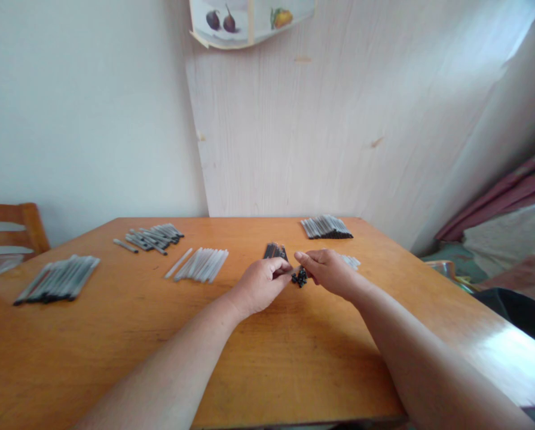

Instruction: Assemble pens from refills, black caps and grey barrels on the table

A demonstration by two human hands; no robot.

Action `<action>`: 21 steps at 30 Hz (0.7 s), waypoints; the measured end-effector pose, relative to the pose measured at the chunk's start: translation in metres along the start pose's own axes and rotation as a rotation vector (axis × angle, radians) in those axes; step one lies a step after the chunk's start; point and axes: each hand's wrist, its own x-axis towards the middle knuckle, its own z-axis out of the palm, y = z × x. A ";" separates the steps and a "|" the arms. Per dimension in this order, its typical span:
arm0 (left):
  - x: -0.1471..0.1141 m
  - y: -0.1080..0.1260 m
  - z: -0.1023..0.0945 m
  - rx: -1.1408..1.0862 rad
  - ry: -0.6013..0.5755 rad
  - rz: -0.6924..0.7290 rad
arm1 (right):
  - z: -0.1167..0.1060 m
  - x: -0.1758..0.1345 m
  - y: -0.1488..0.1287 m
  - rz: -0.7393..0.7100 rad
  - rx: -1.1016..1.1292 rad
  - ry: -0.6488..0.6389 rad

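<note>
Above the middle of the table, my left hand and my right hand are close together. Thumb and fingers of the left one are pinched; what they hold, if anything, is too small to make out. My right hand is closed too, its fingertips hidden behind the thumb. Between them lies a small heap of black plugs or caps. Just beyond my left hand is a bundle of thin dark pen refills, partly covered by the fingers. Small whitish translucent pieces show behind my right hand.
On the wooden table, clear pen barrels lie left of centre. Pens with black ends form piles at left, back left and back right. A chair stands left; a black container is beyond the right edge.
</note>
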 end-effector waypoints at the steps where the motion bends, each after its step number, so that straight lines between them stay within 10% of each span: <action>1: 0.000 0.001 -0.001 -0.005 -0.003 -0.003 | 0.000 0.000 0.001 0.008 0.003 0.010; 11: 0.004 0.006 -0.012 0.023 0.012 -0.048 | -0.004 -0.001 -0.002 0.014 0.275 0.039; 21: 0.001 0.000 -0.005 0.050 0.033 -0.014 | -0.003 -0.003 -0.009 -0.022 -0.007 0.075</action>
